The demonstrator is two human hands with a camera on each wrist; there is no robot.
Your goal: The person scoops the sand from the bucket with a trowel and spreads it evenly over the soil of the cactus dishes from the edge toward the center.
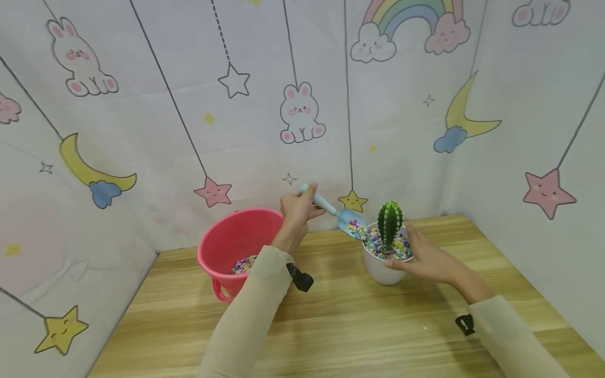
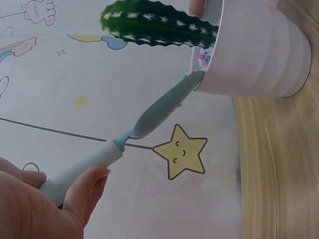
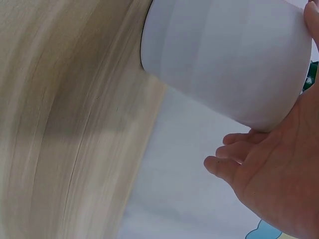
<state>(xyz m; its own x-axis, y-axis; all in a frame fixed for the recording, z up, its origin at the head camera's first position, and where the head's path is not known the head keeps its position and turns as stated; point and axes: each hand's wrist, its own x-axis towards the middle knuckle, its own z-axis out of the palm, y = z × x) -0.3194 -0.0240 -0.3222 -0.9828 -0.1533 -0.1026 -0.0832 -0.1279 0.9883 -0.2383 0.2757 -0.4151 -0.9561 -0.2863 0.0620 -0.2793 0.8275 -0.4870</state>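
Observation:
My left hand (image 1: 298, 214) grips the handle of a light blue toy shovel (image 2: 82, 172). Its blade carries colourful pebbles (image 1: 355, 229), and the tip rests at the left rim of a white flower pot (image 1: 385, 273). A green cactus (image 1: 390, 226) stands upright in the pot amid more multicoloured pebbles. On the pot's right side, my right hand (image 1: 432, 260) holds the rim, thumb in front and the other fingers at the far side. The right wrist view shows this hand (image 3: 284, 174) against the pot's wall.
A pink bucket (image 1: 215, 249) with pebbles inside stands left of the pot, partly behind my left forearm. Both stand on a wood-grain table (image 1: 350, 331). A cloth backdrop (image 1: 255, 142) printed with bunnies and stars rises behind the table and at its sides.

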